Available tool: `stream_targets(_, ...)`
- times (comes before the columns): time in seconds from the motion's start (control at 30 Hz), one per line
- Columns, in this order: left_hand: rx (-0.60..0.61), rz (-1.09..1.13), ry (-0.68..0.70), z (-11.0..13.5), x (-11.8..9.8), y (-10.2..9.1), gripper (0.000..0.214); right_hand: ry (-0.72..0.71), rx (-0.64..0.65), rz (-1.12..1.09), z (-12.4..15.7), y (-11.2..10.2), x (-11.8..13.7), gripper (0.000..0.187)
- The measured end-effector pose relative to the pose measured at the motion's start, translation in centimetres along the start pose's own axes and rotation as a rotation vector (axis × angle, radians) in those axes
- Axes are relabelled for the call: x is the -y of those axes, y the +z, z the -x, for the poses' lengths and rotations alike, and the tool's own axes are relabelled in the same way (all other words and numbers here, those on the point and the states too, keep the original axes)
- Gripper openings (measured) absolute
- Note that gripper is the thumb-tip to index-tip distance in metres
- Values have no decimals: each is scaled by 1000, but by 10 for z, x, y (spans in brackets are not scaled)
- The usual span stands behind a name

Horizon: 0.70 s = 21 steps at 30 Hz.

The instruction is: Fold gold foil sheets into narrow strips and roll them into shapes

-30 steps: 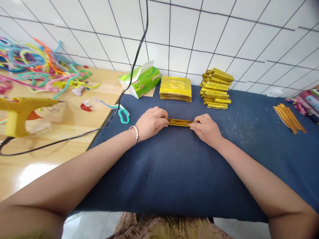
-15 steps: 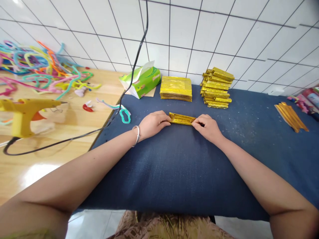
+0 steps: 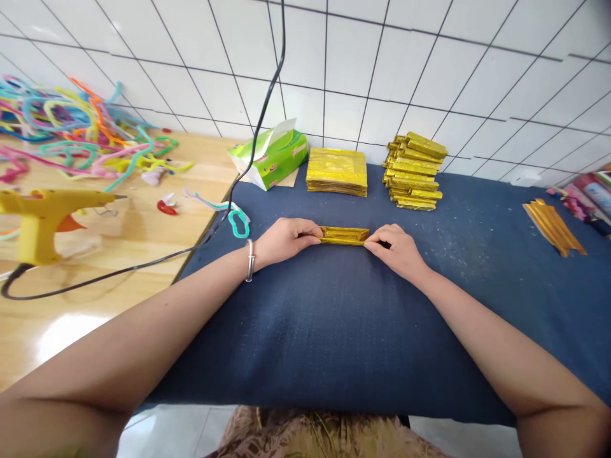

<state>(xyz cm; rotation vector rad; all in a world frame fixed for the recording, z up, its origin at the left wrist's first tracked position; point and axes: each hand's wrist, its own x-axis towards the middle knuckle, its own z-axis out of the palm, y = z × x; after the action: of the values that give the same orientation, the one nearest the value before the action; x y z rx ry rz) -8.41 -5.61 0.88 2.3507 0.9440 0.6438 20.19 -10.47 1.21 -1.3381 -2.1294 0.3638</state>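
Note:
Between my hands, just above or on the dark blue cloth (image 3: 334,331), is a narrow strip of folded gold foil paper (image 3: 344,235) with raised long edges. My left hand (image 3: 289,240) pinches its left end between thumb and fingers. At the right end, the thumb and fingertips of my right hand (image 3: 396,248) close on the near corner. Behind the strip lies a flat stack of gold foil paper sheets (image 3: 337,170). To its right is a pile of folded gold paper strips (image 3: 413,170).
A green tissue pack (image 3: 281,156) stands by the tiled wall. On the wooden table at left are a yellow glue gun (image 3: 42,219), its black cord (image 3: 258,121) and tangled pipe cleaners (image 3: 81,127). Several orange-gold strips (image 3: 554,226) lie at the far right.
The gold strip has shifted slightly left and now lies level, its fold standing more upright. My left hand has moved a little left and nearer; my right fingers now grip the near corner.

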Motion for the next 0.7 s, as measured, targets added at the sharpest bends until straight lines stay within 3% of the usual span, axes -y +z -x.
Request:
stream_targets(0.2, -40, -115, -1, -2, -7, 6, 21, 44, -10, 28, -4, 4, 1, 17)
stream_targets(0.47, -54, -249, -141, -3, -16, 12, 11, 89, -25, 106, -7, 10, -1, 16)
stream_targets(0.7, -77, -356, -80, -4, -18, 15, 10, 119, -10, 190, -10, 12, -5, 16)
